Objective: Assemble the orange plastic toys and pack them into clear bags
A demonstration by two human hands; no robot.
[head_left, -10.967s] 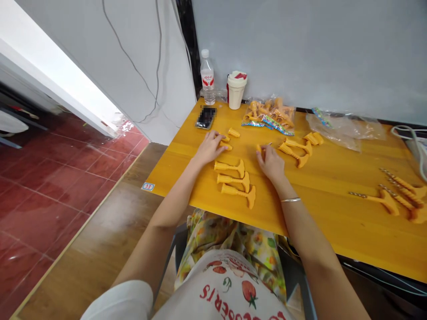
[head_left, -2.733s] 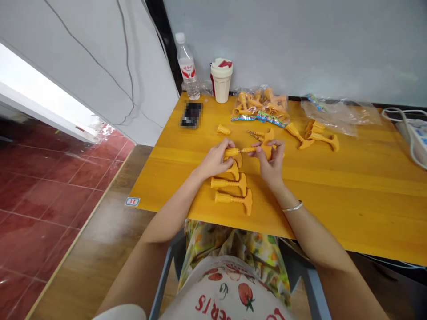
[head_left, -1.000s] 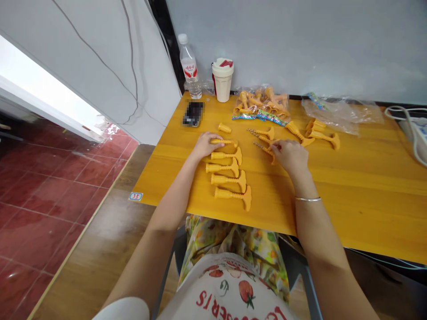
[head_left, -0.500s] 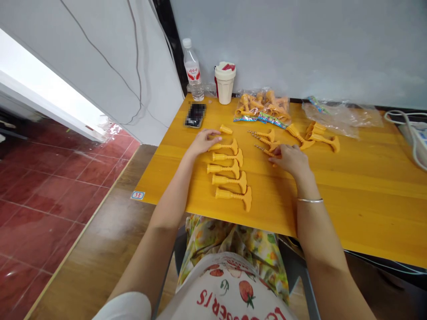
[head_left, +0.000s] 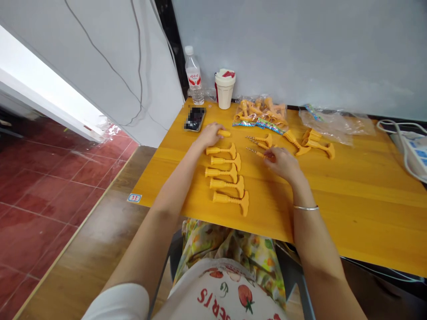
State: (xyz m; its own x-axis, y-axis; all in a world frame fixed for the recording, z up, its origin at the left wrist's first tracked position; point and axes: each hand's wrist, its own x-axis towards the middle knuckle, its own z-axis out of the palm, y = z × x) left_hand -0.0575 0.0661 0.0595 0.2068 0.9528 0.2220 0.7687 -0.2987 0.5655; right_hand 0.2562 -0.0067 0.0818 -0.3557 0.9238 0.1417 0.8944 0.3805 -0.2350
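Note:
My left hand (head_left: 212, 134) is closed on a short yellow plastic sleeve (head_left: 224, 133) at the back of the table. My right hand (head_left: 283, 162) grips a yellow corkscrew (head_left: 256, 152) by its handle, its bare metal spiral pointing left. Just behind it lie two more corkscrews with exposed spirals (head_left: 266, 140), partly overlapping. Between my forearms several sleeved corkscrews (head_left: 224, 172) are laid in a row, T-handles to the right. To the right of centre, a few loose yellow pieces (head_left: 312, 141) rest near one another.
A clear bag of yellow corkscrews (head_left: 260, 112) lies at the back, beside a crumpled plastic bag (head_left: 328, 124). A bottle (head_left: 194, 79), a white cup (head_left: 225, 91) and a phone (head_left: 195, 119) stand or lie back left. A white power strip (head_left: 416, 149) sits far right.
My left hand has moved from the rearmost sleeved corkscrew to the loose sleeve and taken hold of it. My right hand has drawn its corkscrew slightly away from the other two.

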